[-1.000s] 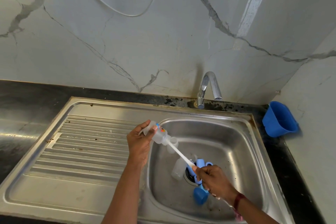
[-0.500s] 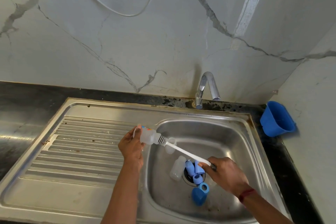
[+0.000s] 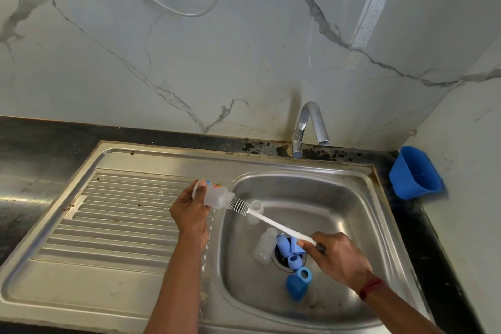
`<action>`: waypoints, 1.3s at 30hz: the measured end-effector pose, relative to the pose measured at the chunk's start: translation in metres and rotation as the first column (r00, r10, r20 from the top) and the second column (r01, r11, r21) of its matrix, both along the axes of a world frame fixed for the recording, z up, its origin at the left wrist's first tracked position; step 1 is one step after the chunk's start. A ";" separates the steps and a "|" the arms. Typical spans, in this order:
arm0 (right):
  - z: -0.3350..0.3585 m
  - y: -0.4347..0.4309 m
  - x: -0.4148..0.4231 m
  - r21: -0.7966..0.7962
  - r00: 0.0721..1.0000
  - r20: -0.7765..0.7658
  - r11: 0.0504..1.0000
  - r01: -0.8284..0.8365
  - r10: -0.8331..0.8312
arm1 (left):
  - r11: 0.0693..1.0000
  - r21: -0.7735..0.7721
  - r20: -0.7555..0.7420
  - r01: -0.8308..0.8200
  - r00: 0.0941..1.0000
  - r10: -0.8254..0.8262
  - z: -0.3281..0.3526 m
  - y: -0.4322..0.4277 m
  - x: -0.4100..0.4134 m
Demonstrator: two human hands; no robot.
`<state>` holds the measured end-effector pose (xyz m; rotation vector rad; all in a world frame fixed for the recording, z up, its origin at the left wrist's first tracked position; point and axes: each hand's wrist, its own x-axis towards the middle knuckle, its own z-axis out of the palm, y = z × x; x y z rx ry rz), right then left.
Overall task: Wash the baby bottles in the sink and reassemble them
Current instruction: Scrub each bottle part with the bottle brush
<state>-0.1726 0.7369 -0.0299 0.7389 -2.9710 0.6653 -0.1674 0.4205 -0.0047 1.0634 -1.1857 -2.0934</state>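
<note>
- L. hand [image 3: 189, 211]: fingers & thumb curled round a translucent baby bottle [image 3: 214, 196], held tilted over the seam betw. the ribbed drainboard [image 3: 108, 225] and the sink basin [image 3: 352, 198]. The bottle mouth points right, toward the basin.
- Bottle brush [image 3: 276, 224]: white handle runs diagonally from the R. hand up-left. Most of the bristle head shows outside the bottle mouth; the tip is prob. just inside, though that is hard to tell.
- R. hand [image 3: 339, 257]: fingers closed on the lower end of the brush handle, above the drain. Red thread [image 3: 371, 287] on the wrist.
- 2nd bottle [image 3: 264, 245]: translucent, lying on its side just left of the drain.
- 3rd bottle [image 3: 256, 210]: translucent, open mouth up, behind the brush handle near the basin's left wall.
- Blue parts [image 3: 287, 247]: caps/rings clustered on the drain.
- Dome cap [image 3: 296, 289]: blue, nearer the viewer, w/ a blue ring [image 3: 305, 274] touching it.
- Tap [image 3: 309, 122]: chrome, at the back rim.
- Blue tub [image 3: 414, 173]: on the dark counter right of the sink, against the wall.
</note>
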 end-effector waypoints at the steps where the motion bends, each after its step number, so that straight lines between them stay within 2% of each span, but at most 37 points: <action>1: 0.000 0.000 0.000 -0.040 1.000 0.014 0.999 0.009 -0.009 | 1.000 -0.016 -0.001 0.007 1.000 -0.007 0.001 0.000 -0.001; 6: -0.007 -0.004 -0.001 -0.149 0.990 0.131 0.987 0.063 -0.043 | 0.997 -0.049 -0.009 0.051 0.999 -0.051 0.006 0.001 -0.002; 12: -0.020 -0.007 0.001 -0.131 0.962 0.272 0.990 0.052 -0.015 | 0.999 0.015 -0.030 0.042 0.999 -0.042 -0.004 -0.004 0.002; 18: -0.016 -0.002 0.003 -0.110 0.960 0.277 0.994 -0.014 0.044 | 0.998 -0.001 -0.036 0.061 0.997 -0.061 -0.009 -0.001 0.003; 25: -0.009 -0.005 0.001 -0.238 0.950 0.310 0.966 0.101 -0.023 | 0.998 -0.003 -0.041 0.062 0.997 -0.062 -0.004 0.001 0.000; 30: -0.011 -0.007 0.004 -0.227 0.939 0.341 0.966 0.124 -0.041 | 0.997 0.079 -0.054 -0.006 0.998 0.011 -0.001 0.001 0.003; 33: -0.008 -0.004 0.003 -0.236 0.934 0.340 0.952 0.194 -0.106 | 0.993 0.119 -0.101 -0.018 0.994 0.031 0.001 -0.001 0.006; 36: -0.002 -0.006 0.001 -0.260 0.934 0.322 0.934 0.244 -0.155 | 0.987 0.154 -0.145 0.035 0.989 -0.012 0.001 0.001 0.006; 39: 0.006 -0.014 0.001 -0.238 0.954 0.278 0.954 0.182 -0.113 | 0.982 0.159 -0.150 0.100 0.986 -0.076 0.001 0.008 0.003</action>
